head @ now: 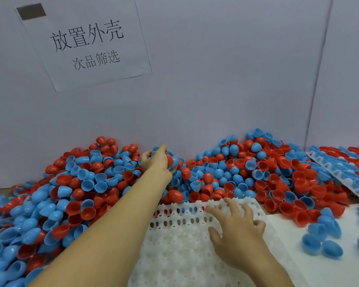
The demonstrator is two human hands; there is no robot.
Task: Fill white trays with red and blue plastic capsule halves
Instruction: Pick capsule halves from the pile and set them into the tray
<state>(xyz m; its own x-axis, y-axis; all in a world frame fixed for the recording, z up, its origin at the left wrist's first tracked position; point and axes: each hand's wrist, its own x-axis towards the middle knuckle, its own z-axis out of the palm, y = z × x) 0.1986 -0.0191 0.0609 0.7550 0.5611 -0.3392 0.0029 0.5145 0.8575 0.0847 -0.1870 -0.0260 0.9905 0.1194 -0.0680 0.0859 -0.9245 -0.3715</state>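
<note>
While the left hand (157, 160) grips capsule halves far back in the heap, the right hand (234, 228) rests on the near white tray (174, 245).

Reaching across to the far wall (216, 79), the left hand has its fingers curled round a small clutch of red and blue halves lifted from the pile of capsule halves (81, 183), which spreads from the left edge to the right along the wall's foot. Fingers of the right hand are spread apart and lightly bent, tips touching the empty tray's far rows of holes. A second tray (340, 172), already holding red and blue halves, lies tilted at the far right. Several loose blue halves (321, 243) sit on the white table at near right. A paper sign (85, 42) with printed characters hangs on the wall, upper left.
</note>
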